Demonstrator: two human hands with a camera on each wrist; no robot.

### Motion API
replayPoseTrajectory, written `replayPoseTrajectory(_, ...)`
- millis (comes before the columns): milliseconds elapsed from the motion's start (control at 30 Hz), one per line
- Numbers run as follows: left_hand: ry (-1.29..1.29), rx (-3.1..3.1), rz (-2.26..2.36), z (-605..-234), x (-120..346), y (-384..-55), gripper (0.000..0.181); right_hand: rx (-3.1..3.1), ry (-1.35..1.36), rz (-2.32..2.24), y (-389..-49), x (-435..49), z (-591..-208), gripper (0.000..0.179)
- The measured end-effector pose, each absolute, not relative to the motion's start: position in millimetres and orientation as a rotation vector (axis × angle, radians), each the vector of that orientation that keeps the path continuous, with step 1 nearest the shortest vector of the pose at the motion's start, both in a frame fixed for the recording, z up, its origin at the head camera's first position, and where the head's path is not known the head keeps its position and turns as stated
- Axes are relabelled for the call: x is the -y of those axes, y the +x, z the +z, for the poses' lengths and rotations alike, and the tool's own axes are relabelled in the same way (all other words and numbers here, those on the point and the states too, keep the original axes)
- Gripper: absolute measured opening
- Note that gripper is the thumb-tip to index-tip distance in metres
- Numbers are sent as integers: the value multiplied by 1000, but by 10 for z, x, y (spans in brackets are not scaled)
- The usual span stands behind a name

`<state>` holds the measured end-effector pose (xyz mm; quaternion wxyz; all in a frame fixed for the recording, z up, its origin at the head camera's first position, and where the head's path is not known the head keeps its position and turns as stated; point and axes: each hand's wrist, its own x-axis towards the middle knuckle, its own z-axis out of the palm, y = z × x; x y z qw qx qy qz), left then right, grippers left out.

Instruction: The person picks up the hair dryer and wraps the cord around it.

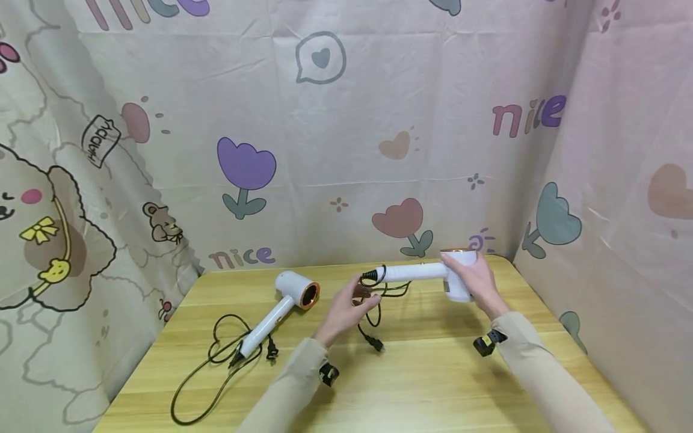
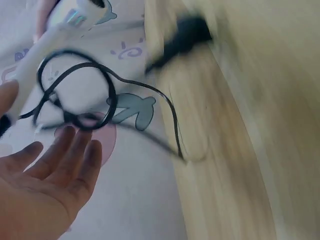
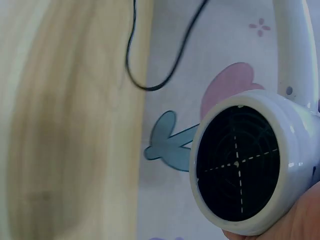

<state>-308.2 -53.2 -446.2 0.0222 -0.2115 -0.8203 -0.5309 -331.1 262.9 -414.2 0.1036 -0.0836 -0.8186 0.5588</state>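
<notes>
A white hair dryer (image 1: pixel 417 272) is held up level above the table, handle pointing left. My right hand (image 1: pixel 476 278) grips it round its head; the right wrist view shows the dark round grille (image 3: pixel 237 162) on the head. My left hand (image 1: pixel 346 305) is by the handle's other end, palm turned up and fingers loosely spread in the left wrist view. One of its digits (image 2: pixel 7 96) overlaps the handle near the black cord base. The dryer's black cord (image 2: pixel 114 95) loops past the left fingers, and its plug (image 1: pixel 374 343) hangs below.
A second white hair dryer (image 1: pixel 267 325) with a copper-coloured rim lies on the left of the wooden table (image 1: pixel 411 391). Its black cord (image 1: pixel 178 391) spreads in loops beside it, with its plug (image 1: pixel 272 350) near the handle. A patterned curtain (image 1: pixel 335 132) surrounds the table.
</notes>
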Motion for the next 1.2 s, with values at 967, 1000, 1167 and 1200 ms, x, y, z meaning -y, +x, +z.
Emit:
replayPoseTrajectory(967,-626,2970,-1091,-4641,841,-3183,108,2142,-386,1811,-3337,-2772,-3647,92)
replayPoseTrajectory(1000,-621,2956,-1124,-4639,844,-3190,109,2147,-389,1811,-3336,-2774,-3648,93)
replayPoseTrajectory(1167,-645,2850,-1191,-4565,788,-3194,96,2206,-367,1790,-3309,-2744,-3710,95)
replayPoseTrajectory(1200,-644,2818,-1222,-4534,760,-3190,93,2219,-355,1782,-3303,-2731,-3730,94)
